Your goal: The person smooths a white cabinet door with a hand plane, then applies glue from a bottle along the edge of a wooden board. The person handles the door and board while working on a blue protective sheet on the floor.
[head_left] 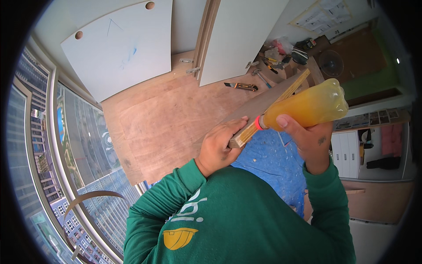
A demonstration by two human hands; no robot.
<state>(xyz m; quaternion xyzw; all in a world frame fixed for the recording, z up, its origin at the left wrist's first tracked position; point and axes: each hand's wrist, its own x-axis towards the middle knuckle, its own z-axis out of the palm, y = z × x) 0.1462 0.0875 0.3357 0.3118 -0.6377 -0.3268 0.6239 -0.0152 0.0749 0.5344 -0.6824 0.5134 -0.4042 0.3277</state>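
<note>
My right hand (314, 141) is wrapped around a clear plastic bottle (310, 105) of yellow-orange liquid, probably glue. The bottle is tipped, its base up to the right and its red-collared neck down at a narrow wooden strip (295, 86). I cannot tell whether liquid is coming out, since the tip is hidden. My left hand (218, 146) grips the near end of the strip, fingers closed over its side. From there the strip slants away to the upper right. Behind it, a brownish board (259, 94) lies along the worktop's right side.
On the plywood worktop (154, 125) lie a utility knife (241, 86) and a hammer (262, 79), with several tools piled behind. White panels (127, 48) with hinges stand at the back. Blue sheeting (272, 160) lies below; windows (79, 127) line the left.
</note>
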